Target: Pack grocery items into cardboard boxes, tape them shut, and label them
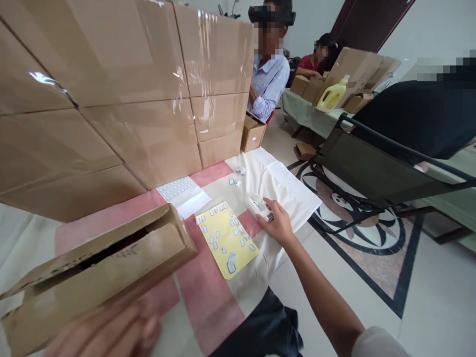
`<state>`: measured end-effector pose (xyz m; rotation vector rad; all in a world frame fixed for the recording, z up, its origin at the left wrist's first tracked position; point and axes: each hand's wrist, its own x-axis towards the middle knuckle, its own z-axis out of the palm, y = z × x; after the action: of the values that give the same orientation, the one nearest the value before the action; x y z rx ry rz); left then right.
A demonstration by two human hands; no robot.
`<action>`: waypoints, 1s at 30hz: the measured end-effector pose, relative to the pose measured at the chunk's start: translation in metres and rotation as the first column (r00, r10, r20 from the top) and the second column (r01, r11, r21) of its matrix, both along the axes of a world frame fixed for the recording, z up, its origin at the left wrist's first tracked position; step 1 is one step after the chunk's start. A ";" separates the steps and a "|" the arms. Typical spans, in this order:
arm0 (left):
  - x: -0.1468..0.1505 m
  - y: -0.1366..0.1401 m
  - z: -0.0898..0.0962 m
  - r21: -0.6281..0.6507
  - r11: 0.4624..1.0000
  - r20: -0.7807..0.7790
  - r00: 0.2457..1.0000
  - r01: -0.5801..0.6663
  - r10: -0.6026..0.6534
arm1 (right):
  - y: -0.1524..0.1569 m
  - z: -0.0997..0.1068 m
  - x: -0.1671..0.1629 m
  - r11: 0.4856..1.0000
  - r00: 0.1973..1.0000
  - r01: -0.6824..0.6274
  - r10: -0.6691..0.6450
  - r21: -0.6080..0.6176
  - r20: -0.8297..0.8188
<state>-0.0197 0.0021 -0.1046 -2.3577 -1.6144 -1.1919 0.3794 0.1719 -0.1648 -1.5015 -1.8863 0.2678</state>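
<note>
My right hand (277, 220) reaches to the table's right side, its thumb and fingers closed around a small white rounded object (256, 202) whose kind I cannot make out. Just left of it lies a yellow sheet (219, 258) with several white, blue-outlined paper cutouts on it. Behind the white object, a few small paper scraps (238, 182) lie on the cloth. At the lower left my left hand (107, 329) is smeared by motion, close to the front of a long brown cardboard box (122, 277) with a gap along its top. The left fingers are too blurred to read.
Stacked taped cartons (141, 99) form a wall along the back of the table. A white sheet printed with a key grid (178, 191) lies before it. A folding chair (390, 158) with a seated person stands to the right. Other people sit farther back.
</note>
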 end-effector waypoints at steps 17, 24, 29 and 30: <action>0.238 0.234 -0.037 -0.486 0.777 0.405 0.891 0.400 -0.205 | 0.001 -0.004 0.001 0.998 1.000 -0.024 0.024 0.050 -0.002; 0.236 0.236 -0.040 -0.493 0.748 0.423 0.874 0.445 -0.241 | 0.000 0.002 -0.001 0.988 0.995 -0.096 0.096 0.121 0.005; 0.235 0.237 -0.041 -0.500 0.739 0.425 0.871 0.452 -0.246 | -0.003 0.000 0.000 0.974 0.988 -0.110 0.128 0.196 -0.084; 0.235 0.237 -0.042 -0.502 0.738 0.426 0.871 0.452 -0.244 | -0.004 0.000 0.000 0.975 0.987 -0.107 0.128 0.196 -0.099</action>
<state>0.2154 0.2390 -0.1462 -3.1168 -1.9231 -1.3692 0.3796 0.1684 -0.1650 -1.2253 -1.8587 0.2140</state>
